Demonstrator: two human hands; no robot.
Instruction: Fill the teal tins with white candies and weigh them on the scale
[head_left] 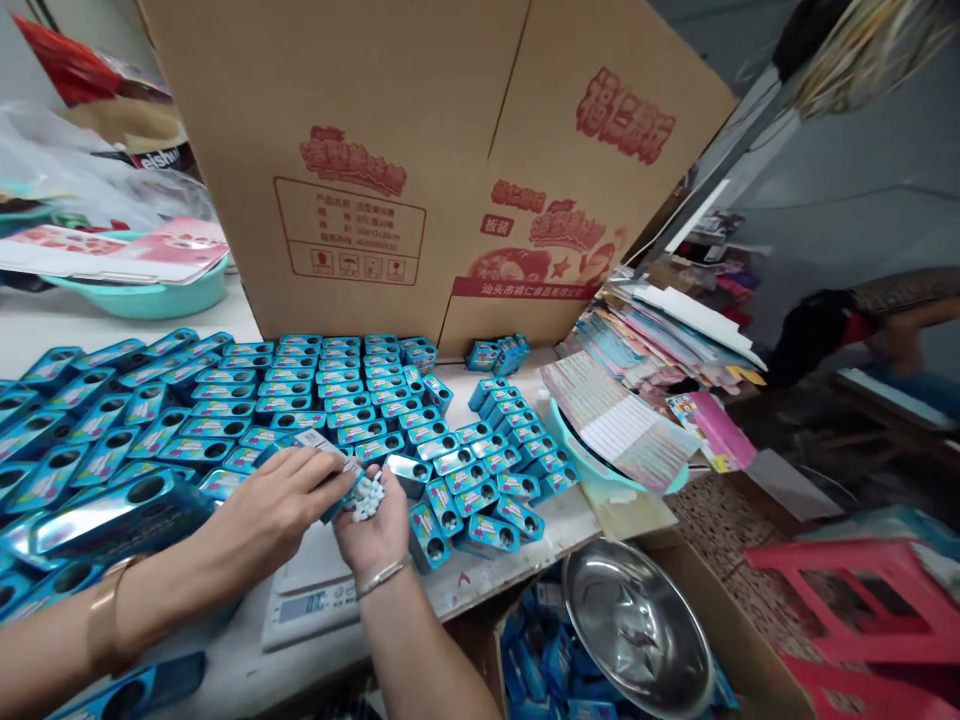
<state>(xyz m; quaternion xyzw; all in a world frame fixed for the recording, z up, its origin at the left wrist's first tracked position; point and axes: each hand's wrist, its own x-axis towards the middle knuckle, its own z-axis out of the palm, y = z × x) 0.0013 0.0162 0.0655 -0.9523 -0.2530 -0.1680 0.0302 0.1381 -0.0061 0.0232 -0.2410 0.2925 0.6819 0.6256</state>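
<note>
My left hand (289, 495) grips a small blue box (339, 497), tilted so that its far end meets my other palm. A heap of pale blue-white pellets, like candies (367, 494), lies in my right hand (379, 540), which is cupped under the box with the palm up. Below both hands sits a digital scale (307, 600) with a lit display, partly covered by my wrists. Rows of similar blue boxes (285, 388) with dark round openings stand around my hands on the white table (469, 590).
A large cardboard carton (420, 90) rises behind the boxes. Right of them, a turquoise basin (585, 470) holds printed sheets (622, 420). Past the table's front edge, a metal bowl (600, 590) rests over a carton of blue boxes. A red stool (862, 590) stands right; another person (892, 330) is partly visible.
</note>
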